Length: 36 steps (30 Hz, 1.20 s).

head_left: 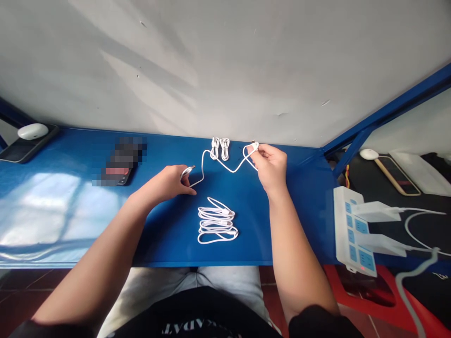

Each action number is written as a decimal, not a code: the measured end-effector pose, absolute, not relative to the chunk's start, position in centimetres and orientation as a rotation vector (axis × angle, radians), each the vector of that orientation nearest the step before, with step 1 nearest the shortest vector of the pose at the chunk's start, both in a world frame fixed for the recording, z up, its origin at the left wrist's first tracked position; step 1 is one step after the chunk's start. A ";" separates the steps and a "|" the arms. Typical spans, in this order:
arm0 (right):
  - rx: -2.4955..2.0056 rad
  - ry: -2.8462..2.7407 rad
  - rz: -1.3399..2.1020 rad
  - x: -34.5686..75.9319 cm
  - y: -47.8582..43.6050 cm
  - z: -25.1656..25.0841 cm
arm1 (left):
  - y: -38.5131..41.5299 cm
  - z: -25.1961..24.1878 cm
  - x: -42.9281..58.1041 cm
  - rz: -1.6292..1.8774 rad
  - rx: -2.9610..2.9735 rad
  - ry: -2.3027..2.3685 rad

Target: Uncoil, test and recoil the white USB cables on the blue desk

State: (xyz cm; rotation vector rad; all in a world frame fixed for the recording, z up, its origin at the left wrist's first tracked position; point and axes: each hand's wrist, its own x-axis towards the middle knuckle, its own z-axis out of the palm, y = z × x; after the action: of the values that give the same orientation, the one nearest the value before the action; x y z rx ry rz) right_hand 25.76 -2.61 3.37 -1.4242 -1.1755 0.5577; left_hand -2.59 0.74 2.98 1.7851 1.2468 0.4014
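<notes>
My left hand [167, 183] is at the middle of the blue desk [73, 155], pinching a small silvery cable end [188, 172]. From there a loose white cable [203, 164] runs up and across to my right hand [270, 166]. That hand grips a white plug or looped section [252, 149] near the desk's back edge. Two small bundled white cables [220, 149] lie against the wall between my hands. A larger coil of white cable [217, 222] rests nearer me, below both hands and touching neither.
A phone, partly blurred out [120, 162], lies left of my left hand. At far left, a white round case [33, 131] sits on a dark tablet [23, 150]. A white power strip [352, 230] with chargers lies right of the desk, above a red object [366, 300].
</notes>
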 end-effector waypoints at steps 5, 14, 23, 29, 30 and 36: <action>-1.630 -1.663 0.692 27.0 -3.4 3.6 | 0.7 2.1 -2.3 0.440 1.747 1.204; -1.851 -1.740 0.957 31.1 -4.5 3.8 | 0.8 1.7 -0.6 0.812 1.576 1.300; -1.366 -1.683 0.804 24.0 -4.5 5.2 | -0.8 1.5 1.9 0.906 1.180 0.858; -1.322 -1.616 0.825 20.4 -4.8 3.7 | -1.1 1.5 2.6 0.878 0.866 0.821; -1.325 -1.602 0.809 20.0 -4.9 3.5 | -1.0 1.5 2.7 0.877 0.833 0.826; -1.280 -1.769 0.525 17.1 -4.9 1.9 | -1.3 2.0 3.2 0.833 0.618 0.759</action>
State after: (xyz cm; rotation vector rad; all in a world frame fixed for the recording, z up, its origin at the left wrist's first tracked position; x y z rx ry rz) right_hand 17.15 -4.90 1.89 -1.2795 -1.7687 0.5253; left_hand 3.24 -1.32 2.00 0.6177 0.7585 0.8326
